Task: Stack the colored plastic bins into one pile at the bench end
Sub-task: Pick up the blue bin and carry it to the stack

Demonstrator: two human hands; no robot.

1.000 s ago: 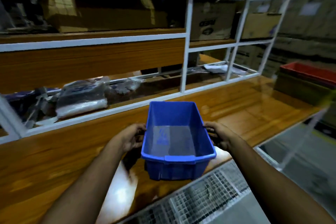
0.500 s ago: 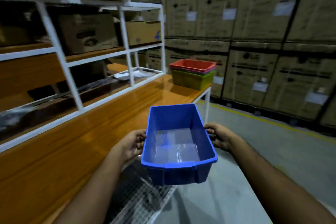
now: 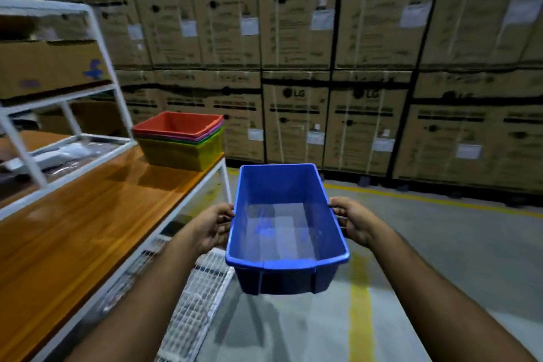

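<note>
Blue moulded plastic makes up the bin (image 3: 286, 226), which is carried empty in mid-air beside the wooden bench (image 3: 88, 229), out over the concrete floor (image 3: 458, 250) and well short of the bench end. It is held by both long sides: the left hand (image 3: 213, 226) is closed on the left rim, the thumb hooked over the edge and the fingers tucked beneath the lip, and the right hand (image 3: 351, 222) is closed on the right rim in the same way.

The bin is judged to be light, since nothing is seen inside it, and stiff enough to keep its shape under a two-sided hold. Its glossy walls look slippery, so the rolled rim is thought the safest place to take hold, as is done here.

At the bench end a nested pile (image 3: 180, 138) is seen, with a yellow bin at the bottom, a red one on top and thin pink and green edges between them. The tapered walls suggest the blue bin would drop into the red one easily if kept level and squared to it; a tilted entry might jam it or shove the pile toward the bench edge.
</note>
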